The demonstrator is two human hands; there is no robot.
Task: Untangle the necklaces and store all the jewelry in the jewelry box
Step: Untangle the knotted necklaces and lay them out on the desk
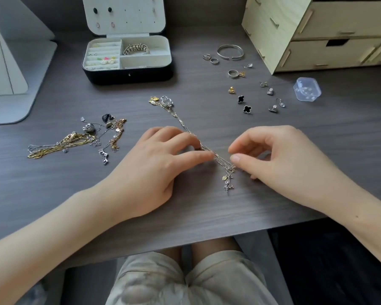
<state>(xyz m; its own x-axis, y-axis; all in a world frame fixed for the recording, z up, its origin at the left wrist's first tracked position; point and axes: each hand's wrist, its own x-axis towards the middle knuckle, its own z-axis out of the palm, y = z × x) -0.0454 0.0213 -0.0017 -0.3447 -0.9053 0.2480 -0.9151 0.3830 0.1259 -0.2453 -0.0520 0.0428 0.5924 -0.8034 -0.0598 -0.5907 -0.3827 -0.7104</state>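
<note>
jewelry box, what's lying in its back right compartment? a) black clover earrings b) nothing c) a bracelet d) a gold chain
c: a chunky bracelet lies coiled in the back right compartment of the open jewelry box.

A single head-worn wide-angle camera is looking forward and steeply down from above the near edge of the desk (207, 205). It is sitting close over the left hand (156, 164), the right hand (279, 159) and the tangled necklaces (176, 116), which are filling the middle of the frame. The jewelry box (128, 73) is lying farther off near the top edge, and the person's lap (191, 278) is showing along the bottom.
</note>
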